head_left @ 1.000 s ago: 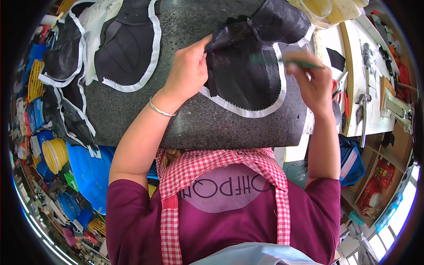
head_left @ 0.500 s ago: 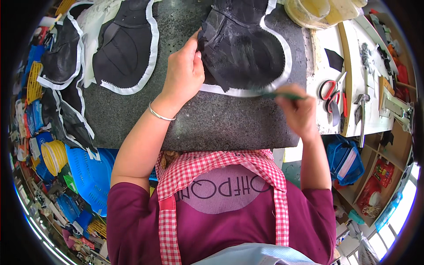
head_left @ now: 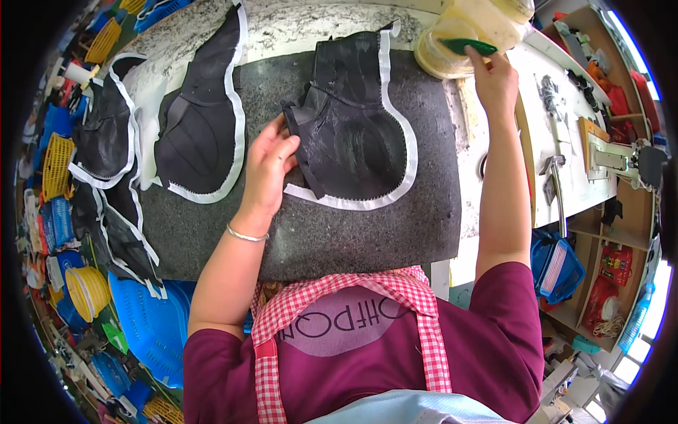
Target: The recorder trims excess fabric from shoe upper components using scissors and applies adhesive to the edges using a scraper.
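A black shoe upper [head_left: 357, 145] with a white taped edge lies on the dark stone slab. My left hand [head_left: 267, 169] pinches its left edge between thumb and fingers, lifting that edge slightly. Whitish smears show on the black surface. At the upper right, my right hand [head_left: 496, 81] grips a green-handled brush [head_left: 470, 46] over a cloudy yellowish tub [head_left: 432, 58]. The brush's working end is hidden at the tub. Another black upper [head_left: 198, 141] with white edging lies to the left.
More black uppers [head_left: 106, 141] hang over the slab's [head_left: 339, 244] left side. Below them stands a blue basket [head_left: 148, 332]. Right of the slab, a metal hammer-like tool [head_left: 558, 184] lies on the white bench; my right forearm mostly covers the scissors there.
My right hand has moved with the brush from the upper's lower right edge up to the tub. The left hand still holds the upper. The whole view has shifted.
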`<state>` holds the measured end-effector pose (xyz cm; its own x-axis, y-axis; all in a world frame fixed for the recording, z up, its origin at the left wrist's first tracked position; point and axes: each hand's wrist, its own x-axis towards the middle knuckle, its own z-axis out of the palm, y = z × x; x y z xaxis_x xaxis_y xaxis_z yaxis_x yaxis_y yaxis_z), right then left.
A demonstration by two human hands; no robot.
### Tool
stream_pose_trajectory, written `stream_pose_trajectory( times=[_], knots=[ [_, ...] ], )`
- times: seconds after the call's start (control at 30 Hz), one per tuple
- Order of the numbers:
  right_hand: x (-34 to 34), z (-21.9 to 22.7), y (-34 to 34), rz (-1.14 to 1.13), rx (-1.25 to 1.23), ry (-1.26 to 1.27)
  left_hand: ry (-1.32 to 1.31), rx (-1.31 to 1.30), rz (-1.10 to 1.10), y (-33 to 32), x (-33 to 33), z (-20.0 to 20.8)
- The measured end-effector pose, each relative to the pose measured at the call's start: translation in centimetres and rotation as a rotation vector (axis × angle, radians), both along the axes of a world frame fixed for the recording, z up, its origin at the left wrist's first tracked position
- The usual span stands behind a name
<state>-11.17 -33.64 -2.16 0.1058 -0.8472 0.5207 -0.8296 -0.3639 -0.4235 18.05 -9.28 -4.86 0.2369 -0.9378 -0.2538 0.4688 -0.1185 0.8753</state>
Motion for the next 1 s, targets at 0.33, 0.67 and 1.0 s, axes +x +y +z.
stream_pose_trajectory(
  times=[0.33,0.67,1.0],
  knots=[
    [1.1,1.4,1.4,0.512,0.793,-0.881,-0.081,-0.084,-0.07,-0.4,-1.0,-0.7],
    [1.9,-0.4,17.8,0.857,0.476,-0.2,-0.366,-0.156,0.044,-0.9,-1.7,-1.9],
    [4.9,0.4,19.6,0.629,0.34,-0.596,-0.449,-0.388,0.088,-5.8,3.8,-0.6]
  ],
)
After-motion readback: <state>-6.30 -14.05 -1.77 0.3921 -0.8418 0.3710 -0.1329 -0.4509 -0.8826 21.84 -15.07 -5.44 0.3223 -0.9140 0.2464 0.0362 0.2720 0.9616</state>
